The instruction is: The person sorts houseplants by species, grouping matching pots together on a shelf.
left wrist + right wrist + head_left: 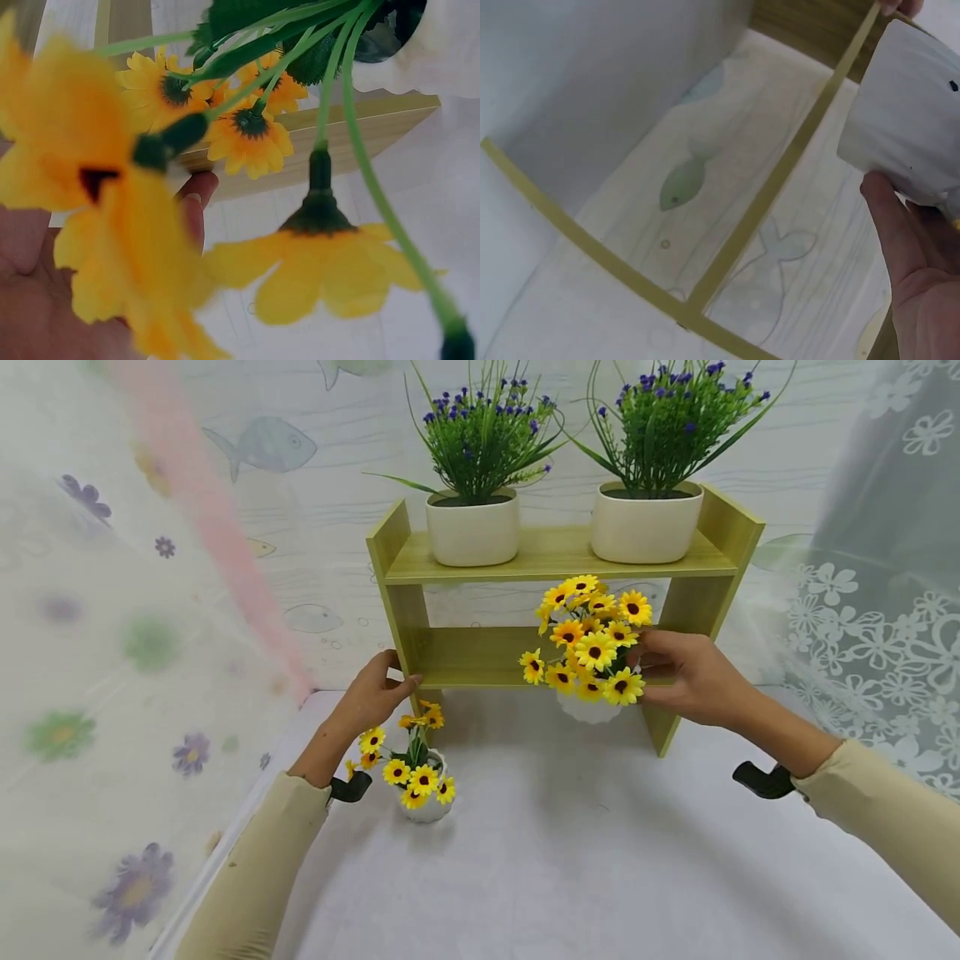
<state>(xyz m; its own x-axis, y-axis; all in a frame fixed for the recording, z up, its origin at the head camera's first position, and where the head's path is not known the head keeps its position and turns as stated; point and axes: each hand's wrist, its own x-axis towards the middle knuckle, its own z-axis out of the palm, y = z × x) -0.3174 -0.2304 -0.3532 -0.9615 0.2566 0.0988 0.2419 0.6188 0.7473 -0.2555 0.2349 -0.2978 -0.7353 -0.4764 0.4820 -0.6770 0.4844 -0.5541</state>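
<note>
My left hand grips the left side panel of a two-tier wooden shelf, thumb at its front edge. Up at the lower board, my right hand holds a white flowerpot with yellow artificial flowers that hide part of its fingers. The right wrist view shows the thumb pressed to this pot's white wall. A second white pot of yellow flowers stands on the table below my left hand. Its blooms cover much of the left wrist view.
Two larger cream pots, one on the left and one on the right, stand on the top board with purple-flowered plants. A white cloth covers the table. Patterned curtains hang at the sides and back.
</note>
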